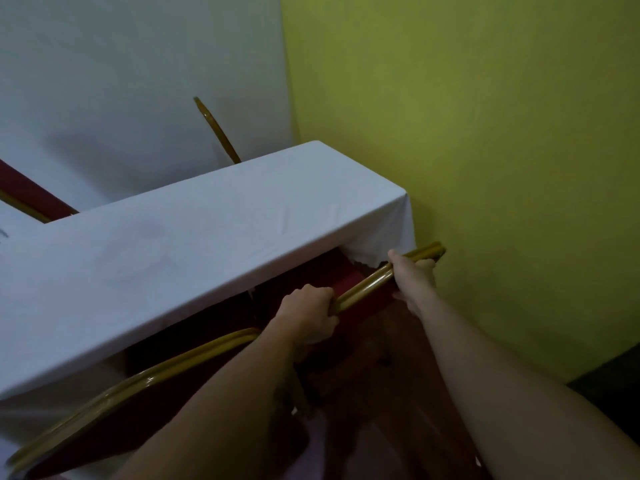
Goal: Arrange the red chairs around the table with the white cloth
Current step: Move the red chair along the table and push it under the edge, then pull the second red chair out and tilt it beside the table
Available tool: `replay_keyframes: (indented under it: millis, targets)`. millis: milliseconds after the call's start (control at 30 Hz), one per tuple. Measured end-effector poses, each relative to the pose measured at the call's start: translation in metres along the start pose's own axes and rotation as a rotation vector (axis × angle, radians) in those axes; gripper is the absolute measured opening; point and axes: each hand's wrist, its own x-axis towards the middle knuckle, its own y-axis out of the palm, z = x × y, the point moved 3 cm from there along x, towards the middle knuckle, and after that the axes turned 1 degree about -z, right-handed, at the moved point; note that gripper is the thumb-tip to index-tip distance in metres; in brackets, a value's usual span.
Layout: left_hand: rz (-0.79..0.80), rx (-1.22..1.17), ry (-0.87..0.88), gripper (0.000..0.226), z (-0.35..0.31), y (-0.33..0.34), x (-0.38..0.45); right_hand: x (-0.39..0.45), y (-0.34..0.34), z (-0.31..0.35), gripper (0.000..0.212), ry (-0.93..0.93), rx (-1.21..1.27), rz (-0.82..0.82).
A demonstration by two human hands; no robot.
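A long table with a white cloth [180, 251] runs from lower left to the yellow-green wall at the right. At its right end a red chair with a gold frame [367, 284] is pushed part way under the cloth. My left hand [308, 317] grips the left end of the chair's gold top rail. My right hand [414, 275] grips the rail near its right end. A second red chair [131, 386] stands to the left along the near side, its back against the table edge.
The yellow-green wall [485, 168] stands close on the right, a white wall [121, 64] behind the table. Beyond the far edge a gold chair frame [216, 131] and a red chair back [31, 192] show. A dark floor patch [609, 379] lies lower right.
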Motion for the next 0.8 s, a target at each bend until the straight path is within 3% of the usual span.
replay_keyframes:
  millis: [100, 200, 433, 800]
  targets:
    - [0.054, 0.002, -0.031, 0.027, 0.021, -0.023, -0.025, -0.033, -0.002, 0.019, 0.086, -0.18, -0.536, -0.14]
    - [0.061, -0.039, -0.075, 0.04, 0.046, -0.051, -0.053, -0.073, 0.013, 0.036, 0.07, -0.259, -0.744, -0.071]
    - [0.066, -0.079, -0.144, 0.046, 0.149, -0.127, -0.153, -0.186, 0.104, 0.046, 0.049, -0.464, -0.823, 0.175]
    - [-0.105, -0.244, -0.344, 0.047, 0.412, -0.199, -0.351, -0.383, 0.364, 0.023, 0.031, -0.696, -0.827, 0.618]
